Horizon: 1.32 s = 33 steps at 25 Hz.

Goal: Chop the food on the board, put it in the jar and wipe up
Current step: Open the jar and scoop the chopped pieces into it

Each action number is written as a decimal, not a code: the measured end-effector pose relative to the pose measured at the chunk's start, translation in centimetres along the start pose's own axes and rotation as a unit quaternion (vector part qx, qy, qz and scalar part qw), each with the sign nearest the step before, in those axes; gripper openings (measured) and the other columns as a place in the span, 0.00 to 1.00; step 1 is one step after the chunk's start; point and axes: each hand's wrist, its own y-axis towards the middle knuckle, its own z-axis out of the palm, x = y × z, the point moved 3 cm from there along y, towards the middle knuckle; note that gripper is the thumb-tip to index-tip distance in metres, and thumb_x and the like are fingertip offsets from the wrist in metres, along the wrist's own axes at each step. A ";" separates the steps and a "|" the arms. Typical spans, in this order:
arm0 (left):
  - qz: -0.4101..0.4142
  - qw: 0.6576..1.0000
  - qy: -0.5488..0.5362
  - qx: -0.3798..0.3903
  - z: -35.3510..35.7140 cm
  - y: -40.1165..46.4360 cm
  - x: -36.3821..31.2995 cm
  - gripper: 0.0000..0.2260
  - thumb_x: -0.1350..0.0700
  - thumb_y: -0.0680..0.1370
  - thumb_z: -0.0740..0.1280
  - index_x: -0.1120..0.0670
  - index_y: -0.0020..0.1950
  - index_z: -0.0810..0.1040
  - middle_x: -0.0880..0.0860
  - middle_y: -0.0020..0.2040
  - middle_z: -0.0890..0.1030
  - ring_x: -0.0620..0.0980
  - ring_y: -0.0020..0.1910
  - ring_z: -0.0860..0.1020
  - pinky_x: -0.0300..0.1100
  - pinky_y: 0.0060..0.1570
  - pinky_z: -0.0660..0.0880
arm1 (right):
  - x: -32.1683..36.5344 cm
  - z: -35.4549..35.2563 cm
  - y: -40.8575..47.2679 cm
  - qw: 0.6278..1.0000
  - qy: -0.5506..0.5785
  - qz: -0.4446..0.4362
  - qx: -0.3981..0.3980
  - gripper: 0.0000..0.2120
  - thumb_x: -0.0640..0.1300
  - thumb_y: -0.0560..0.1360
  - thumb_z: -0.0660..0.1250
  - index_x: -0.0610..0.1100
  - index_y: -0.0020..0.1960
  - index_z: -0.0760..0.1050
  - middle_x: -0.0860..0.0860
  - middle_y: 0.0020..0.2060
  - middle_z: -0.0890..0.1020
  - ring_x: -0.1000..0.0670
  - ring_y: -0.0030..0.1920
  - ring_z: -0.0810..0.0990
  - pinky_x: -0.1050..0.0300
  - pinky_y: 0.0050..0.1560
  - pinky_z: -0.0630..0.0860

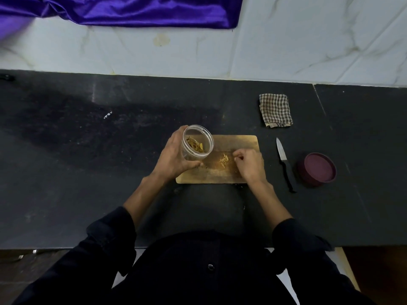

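Looking down, I see a black counter [88,172] below white tile. My left hand [174,155] grips the tilted jar [197,142] at the board's [237,142] nine o'clock; my right hand [248,164] seems to pinch chopped food [224,160].

I see a dark, speckled black stone counter [88,172] running the width of my view, a seam crossing it on the right. Behind it rises a wall of pale, grey-veined marble tiles [308,40], one bearing a yellowish stain. A shiny purple satin cloth [132,9] drapes along its top; lighting is dim and even
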 end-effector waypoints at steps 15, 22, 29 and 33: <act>-0.005 1.000 0.004 0.000 0.1 0.1 0.1 0.47 0.50 0.60 0.81 0.49 0.73 0.60 0.49 0.70 0.67 0.48 0.68 0.67 0.52 0.65 0.70 | 1.2 2.9 -2.6 0.951 -0.206 -0.227 0.029 0.14 0.35 0.79 0.61 0.39 0.64 0.77 0.44 0.61 0.76 0.46 0.58 0.74 0.52 0.63 0.72; 0.011 1.000 0.018 0.004 -0.1 -0.1 -0.4 0.46 0.48 0.60 0.80 0.50 0.73 0.60 0.49 0.70 0.67 0.48 0.69 0.65 0.53 0.66 0.69 | 0.6 2.1 -1.5 0.977 -0.105 -0.185 -0.005 0.09 0.37 0.78 0.65 0.40 0.54 0.83 0.46 0.52 0.82 0.48 0.52 0.79 0.57 0.56 0.74; 0.013 1.000 0.013 -0.018 -0.9 -0.2 -0.3 0.46 0.46 0.61 0.80 0.49 0.73 0.61 0.48 0.71 0.67 0.48 0.70 0.65 0.53 0.66 0.69 | -2.0 -1.9 0.0 0.889 0.434 0.147 -0.005 0.05 0.34 0.74 0.72 0.43 0.45 0.83 0.47 0.40 0.85 0.53 0.39 0.81 0.66 0.37 0.77; 0.015 1.000 0.021 -0.009 0.0 -0.5 -0.7 0.47 0.46 0.60 0.81 0.50 0.73 0.61 0.48 0.71 0.67 0.47 0.70 0.65 0.51 0.67 0.68 | 1.5 -3.3 -0.2 0.873 0.478 0.094 -0.003 0.05 0.33 0.74 0.71 0.39 0.48 0.83 0.46 0.41 0.85 0.54 0.38 0.81 0.65 0.37 0.77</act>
